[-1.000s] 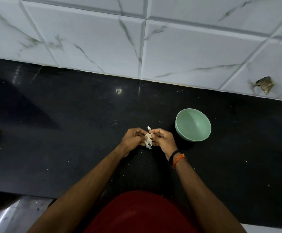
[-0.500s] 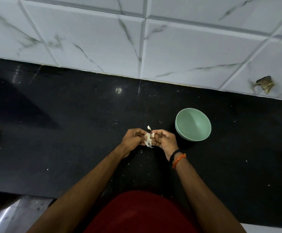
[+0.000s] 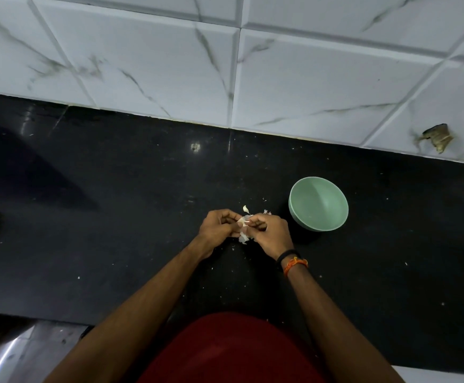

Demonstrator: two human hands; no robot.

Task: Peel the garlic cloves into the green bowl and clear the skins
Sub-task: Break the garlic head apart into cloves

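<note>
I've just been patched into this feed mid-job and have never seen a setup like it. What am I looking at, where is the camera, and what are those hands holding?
There is no machine here. A person works with two bare hands, and the single camera sits on their head, looking forward and down, so the arms reach in from the bottom of the picture.

The left hand and right hand meet over a black countertop. Between them they pinch a piece of garlic with loose white skin hanging from it; each hand's grip is curled round it.

To the right of the hands stands a green bowl; I see no cloves in it. Small white bits of skin lie on the counter just beyond the fingers. Behind runs a white marbled tile wall. The right wrist wears black and orange bands.
</note>
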